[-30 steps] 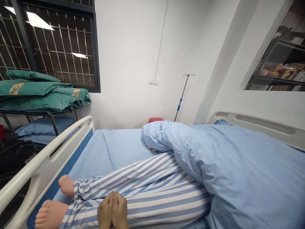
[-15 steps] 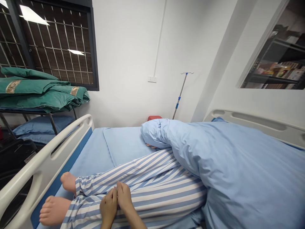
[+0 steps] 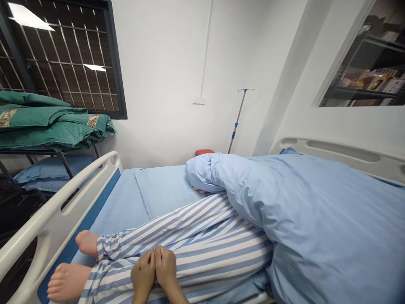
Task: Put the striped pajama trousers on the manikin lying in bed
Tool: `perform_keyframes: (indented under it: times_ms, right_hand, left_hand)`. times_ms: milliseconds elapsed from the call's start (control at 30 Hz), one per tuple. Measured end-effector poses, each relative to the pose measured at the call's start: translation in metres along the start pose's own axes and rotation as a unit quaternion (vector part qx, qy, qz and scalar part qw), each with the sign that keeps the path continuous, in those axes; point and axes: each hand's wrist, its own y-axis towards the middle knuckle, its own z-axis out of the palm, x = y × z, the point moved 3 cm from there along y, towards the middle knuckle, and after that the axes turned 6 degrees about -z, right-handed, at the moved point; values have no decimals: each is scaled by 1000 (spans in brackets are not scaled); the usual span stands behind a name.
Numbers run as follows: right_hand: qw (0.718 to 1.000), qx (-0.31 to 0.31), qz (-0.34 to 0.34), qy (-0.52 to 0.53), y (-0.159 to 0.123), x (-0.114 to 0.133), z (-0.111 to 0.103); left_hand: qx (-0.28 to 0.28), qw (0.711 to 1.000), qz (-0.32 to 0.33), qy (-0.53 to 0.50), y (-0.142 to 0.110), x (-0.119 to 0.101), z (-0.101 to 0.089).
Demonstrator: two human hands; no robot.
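Observation:
A figure in blue-and-white striped trousers (image 3: 196,240) lies on a hospital bed, bare feet (image 3: 68,280) near the footboard. My left hand (image 3: 143,274) and my right hand (image 3: 166,268) rest side by side on the lower striped leg, fingers together and curled down onto the cloth. A light blue quilt (image 3: 310,223) is folded back over the figure's upper body, which it hides.
A white footboard rail (image 3: 60,202) runs along the left and a white headboard (image 3: 341,154) at the right. The blue sheet (image 3: 148,194) lies beyond the legs. Folded green quilts (image 3: 53,126) sit on a rack at left. An IV pole (image 3: 237,118) stands by the wall.
My view has shifted slightly down and right. Both hands stay pressed together on the striped leg, having slid a little toward the knee and back.

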Motion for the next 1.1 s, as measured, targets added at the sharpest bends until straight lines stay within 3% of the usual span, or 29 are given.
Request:
perform_keyframes:
  times_ms: [233, 400, 567, 667, 733, 900, 1100]
  right_hand:
    - [1000, 0, 9, 6, 6, -1, -3]
    - [998, -27, 28, 44, 9, -7, -1]
    - [991, -39, 48, 118, 11, -12, -2]
    - [987, -40, 52, 149, 11, -14, -4]
    - [984, -38, 52, 165, 11, -14, -5]
    - [981, -42, 58, 182, 9, -15, -4]
    - [985, -48, 64, 154, 6, -15, -1]
  left_hand:
    - [43, 999, -16, -17, 4, -1, -2]
    - [103, 982, 1, -159, 21, -8, -12]
    - [92, 943, -30, -320, 26, -37, -32]
    - [60, 922, -58, -378, 20, -44, -31]
    - [43, 930, -68, -359, 16, -41, -24]
    - [51, 986, -18, -159, 6, -27, 0]
    - [34, 996, 14, -84, 5, -23, 6]
